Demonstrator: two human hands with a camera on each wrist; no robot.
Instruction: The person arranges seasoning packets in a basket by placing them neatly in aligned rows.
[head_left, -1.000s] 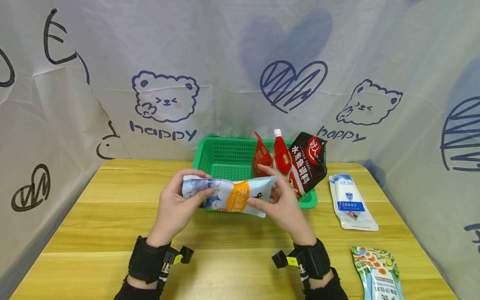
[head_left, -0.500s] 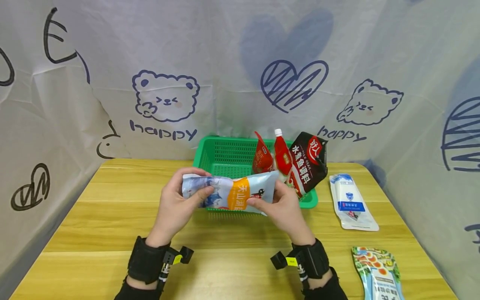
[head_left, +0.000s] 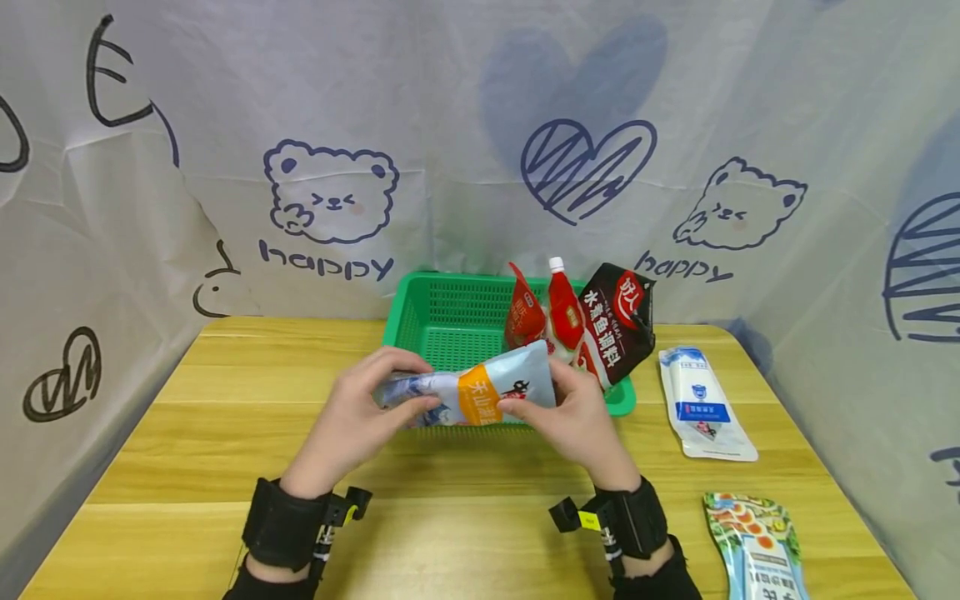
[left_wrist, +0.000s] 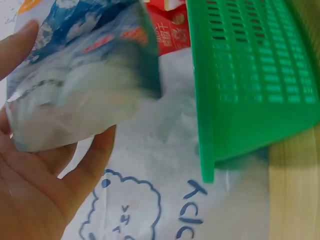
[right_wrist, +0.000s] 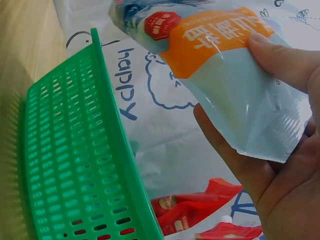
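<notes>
A light blue bag of salt [head_left: 468,392] with an orange band is held between both hands, above the front edge of the green basket [head_left: 401,308]. My left hand [head_left: 352,421] pinches its left end, thumb on the near face and fingers behind. At the other end my right hand [head_left: 581,425] grips it the same way, and that end sits higher. The left wrist view shows the crinkled end of the salt bag [left_wrist: 85,85] between thumb and fingers. In the right wrist view its sealed end [right_wrist: 240,100] lies over the palm.
Inside the basket's right half stand a red pouch [head_left: 523,317], a red pouch with a white cap [head_left: 564,308] and a black seasoning pouch [head_left: 618,312]. To its right on the wooden table [head_left: 187,433] lie a white-and-blue bag [head_left: 703,408] and a green patterned pouch [head_left: 757,542].
My left hand has shifted right and its end of the bag has dipped, so the bag tilts up to the right. The right index finger, raised over the bag earlier, is now behind it.
</notes>
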